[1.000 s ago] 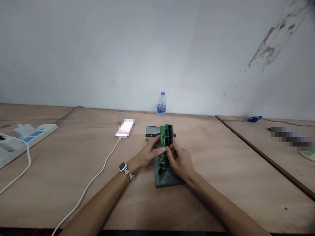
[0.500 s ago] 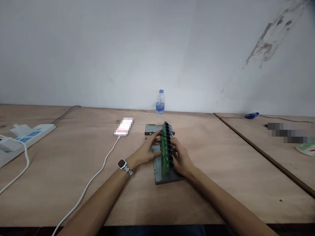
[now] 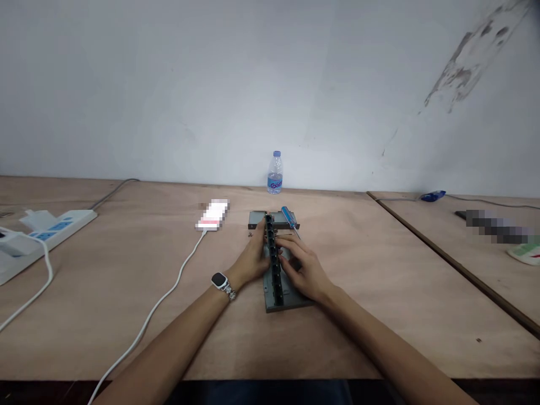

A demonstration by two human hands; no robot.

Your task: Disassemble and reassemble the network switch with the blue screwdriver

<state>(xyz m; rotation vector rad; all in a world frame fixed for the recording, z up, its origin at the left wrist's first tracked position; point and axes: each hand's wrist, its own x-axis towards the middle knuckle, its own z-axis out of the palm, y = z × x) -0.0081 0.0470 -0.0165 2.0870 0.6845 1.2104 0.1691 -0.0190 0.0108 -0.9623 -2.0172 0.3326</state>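
Note:
A circuit board (image 3: 275,269) stands on edge over a grey metal tray (image 3: 291,301), its row of black ports facing up. My left hand (image 3: 252,256) grips the board from the left side. At the board's right face, my right hand (image 3: 304,266) has its fingers bent close to it; whether they hold anything is hidden. Behind the hands lies a grey metal piece (image 3: 258,218), with a blue-handled screwdriver (image 3: 288,217) resting on it, its shaft pointing toward my right hand.
A water bottle (image 3: 275,173) stands near the wall. To the left are a phone (image 3: 213,215) on a white cable and a power strip (image 3: 63,224). On the right lie a blue packet (image 3: 432,196) and a blurred dark object (image 3: 493,223). Tiny screws (image 3: 250,234) lie beside the metal piece.
The board has turned so its ports face up and its green face no longer shows. It has shifted slightly left with my left hand, uncovering the screwdriver.

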